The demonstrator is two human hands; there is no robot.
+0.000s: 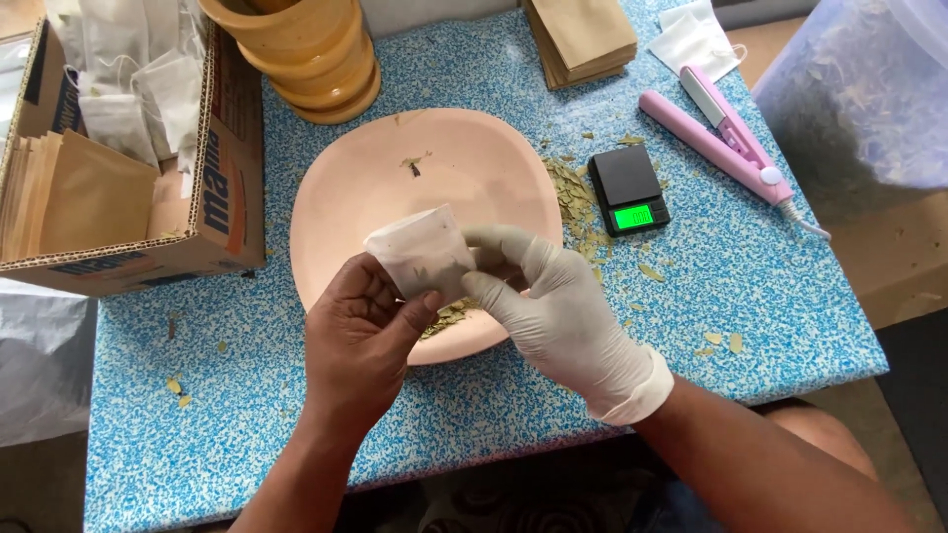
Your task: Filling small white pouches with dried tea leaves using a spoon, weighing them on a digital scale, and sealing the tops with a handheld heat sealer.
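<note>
Head view is showing a blue speckled table [247, 395] strewn with dried leaves. Bare left hand [360, 341] and gloved right hand [558, 306] are both pinching a small white tea bag [423, 255] over a pink bowl [444, 148]; a pocket scale [629, 190] is glowing right.

Even, soft daylight, bright overall; no harsh glare on the speckled blue table [750, 296]. Faint shadows lie under the hands and along the near inner wall of the pink bowl [365, 168]; the scale's green display [632, 215] glows slightly blown out. Focus sharp centrally, mild wide-angle bending toward the edges, far-right plastic bag [859, 89] hazy.
</note>
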